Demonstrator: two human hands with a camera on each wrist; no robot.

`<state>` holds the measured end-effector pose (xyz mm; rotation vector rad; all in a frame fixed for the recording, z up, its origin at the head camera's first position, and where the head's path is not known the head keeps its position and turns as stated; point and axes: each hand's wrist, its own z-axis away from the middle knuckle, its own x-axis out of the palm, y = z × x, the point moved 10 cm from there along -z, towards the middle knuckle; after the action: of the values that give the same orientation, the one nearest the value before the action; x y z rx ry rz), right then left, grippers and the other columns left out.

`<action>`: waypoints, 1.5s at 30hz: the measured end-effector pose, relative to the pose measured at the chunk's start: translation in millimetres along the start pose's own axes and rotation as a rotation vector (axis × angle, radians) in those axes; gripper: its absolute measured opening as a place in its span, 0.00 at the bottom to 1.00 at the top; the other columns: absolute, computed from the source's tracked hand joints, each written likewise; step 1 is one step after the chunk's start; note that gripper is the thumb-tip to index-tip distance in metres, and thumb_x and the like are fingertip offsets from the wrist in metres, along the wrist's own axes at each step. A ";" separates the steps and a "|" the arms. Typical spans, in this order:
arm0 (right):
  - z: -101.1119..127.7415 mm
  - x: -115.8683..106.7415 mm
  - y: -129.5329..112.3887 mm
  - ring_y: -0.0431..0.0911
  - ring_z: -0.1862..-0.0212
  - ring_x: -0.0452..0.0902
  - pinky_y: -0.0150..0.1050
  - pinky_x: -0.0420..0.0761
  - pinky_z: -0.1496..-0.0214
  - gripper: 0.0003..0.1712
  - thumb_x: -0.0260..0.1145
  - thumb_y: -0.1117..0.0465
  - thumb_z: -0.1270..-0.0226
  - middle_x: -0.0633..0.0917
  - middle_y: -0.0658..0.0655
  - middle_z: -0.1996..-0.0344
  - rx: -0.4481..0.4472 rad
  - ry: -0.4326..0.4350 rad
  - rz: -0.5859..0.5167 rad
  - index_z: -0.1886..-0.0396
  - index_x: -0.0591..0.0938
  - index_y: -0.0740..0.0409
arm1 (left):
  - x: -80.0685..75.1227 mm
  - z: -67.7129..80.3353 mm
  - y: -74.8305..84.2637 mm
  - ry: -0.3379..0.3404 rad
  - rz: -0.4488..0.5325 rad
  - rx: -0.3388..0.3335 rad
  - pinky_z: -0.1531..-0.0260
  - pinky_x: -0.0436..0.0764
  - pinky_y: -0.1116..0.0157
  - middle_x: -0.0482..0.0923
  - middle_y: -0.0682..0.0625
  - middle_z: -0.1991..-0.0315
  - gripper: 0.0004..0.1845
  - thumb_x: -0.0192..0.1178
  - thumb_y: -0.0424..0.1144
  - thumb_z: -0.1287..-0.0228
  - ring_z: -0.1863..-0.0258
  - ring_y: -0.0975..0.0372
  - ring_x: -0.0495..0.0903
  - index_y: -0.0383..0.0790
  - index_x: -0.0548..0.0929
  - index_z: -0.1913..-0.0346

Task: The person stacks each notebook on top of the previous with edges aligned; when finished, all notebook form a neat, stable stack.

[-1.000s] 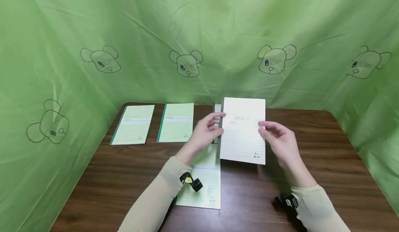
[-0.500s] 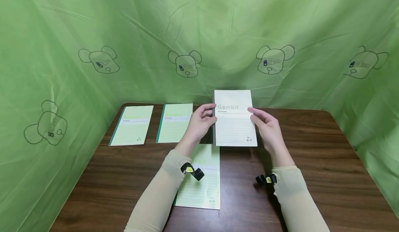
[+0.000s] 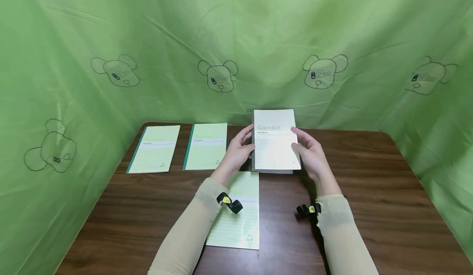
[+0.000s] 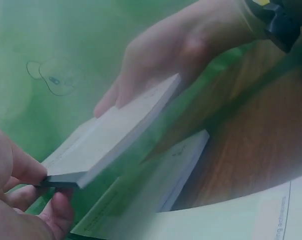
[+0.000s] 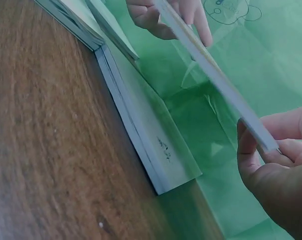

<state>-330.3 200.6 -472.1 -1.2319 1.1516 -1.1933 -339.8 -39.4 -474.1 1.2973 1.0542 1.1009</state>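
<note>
A pale "Gambit" notebook (image 3: pixel 275 143) with a grey spine is held above the back of the table, cover facing up. My left hand (image 3: pixel 236 152) pinches its spine side, thumb above and fingers beneath in the left wrist view. On the opposite edge, my right hand (image 3: pixel 311 156) grips it between thumb and fingers. Below the held notebook lies another notebook (image 5: pixel 156 145), a gap between them in the right wrist view. From the head, only a strip of that lower one shows past the near edge.
Two green-spined notebooks (image 3: pixel 153 150) (image 3: pixel 205 147) lie side by side at the back left of the brown wooden table (image 3: pixel 369 193). Another notebook (image 3: pixel 236 221) lies nearer, partly under my left forearm. A green curtain (image 3: pixel 273 28) rises behind the table.
Both hands have carried the grey-spined notebook left and toward the back, over the notebook lying there. In the last half second it has shifted only slightly and its tilt has changed.
</note>
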 end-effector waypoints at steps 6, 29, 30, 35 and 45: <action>-2.8 3.4 4.4 0.53 0.15 0.56 0.53 0.59 0.15 0.34 0.60 0.71 0.17 0.64 0.61 0.15 0.005 -0.025 0.018 0.15 0.69 0.57 | -3.1 -0.7 -3.8 -0.019 -0.016 0.000 0.61 0.80 0.63 0.65 0.45 0.17 0.40 0.57 0.23 0.23 0.68 0.60 0.77 0.55 0.66 0.14; -6.5 -10.1 22.3 0.42 0.37 0.80 0.26 0.80 0.40 0.33 0.65 0.70 0.19 0.76 0.69 0.24 0.048 0.062 0.035 0.18 0.72 0.63 | -0.7 -6.0 -23.3 0.006 -0.073 -0.059 0.43 0.85 0.58 0.68 0.44 0.18 0.39 0.65 0.27 0.26 0.51 0.57 0.87 0.44 0.67 0.15; -7.1 -10.8 24.8 0.40 0.39 0.81 0.26 0.81 0.41 0.32 0.66 0.70 0.20 0.77 0.70 0.25 0.057 0.085 0.017 0.19 0.73 0.64 | -1.6 -5.9 -24.6 0.016 -0.080 -0.066 0.40 0.84 0.57 0.70 0.43 0.20 0.38 0.65 0.27 0.26 0.48 0.56 0.87 0.44 0.68 0.16; -9.6 -13.3 34.9 0.36 0.45 0.84 0.26 0.82 0.44 0.31 0.71 0.68 0.22 0.81 0.69 0.29 0.087 0.179 -0.028 0.23 0.77 0.65 | -8.0 -8.1 -32.1 0.056 -0.065 -0.088 0.35 0.82 0.54 0.77 0.40 0.30 0.36 0.67 0.28 0.29 0.43 0.53 0.86 0.41 0.72 0.19; -7.8 -8.5 34.8 0.47 0.31 0.78 0.27 0.79 0.37 0.32 0.69 0.65 0.20 0.80 0.64 0.26 0.109 0.132 0.096 0.20 0.76 0.59 | -12.4 -7.3 -34.5 0.022 -0.131 -0.110 0.46 0.86 0.59 0.74 0.45 0.23 0.39 0.67 0.26 0.31 0.53 0.58 0.87 0.43 0.71 0.18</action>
<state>-337.9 208.1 -507.1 -1.0177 1.2117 -1.2630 -348.7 -49.5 -509.1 1.1158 1.0645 1.0615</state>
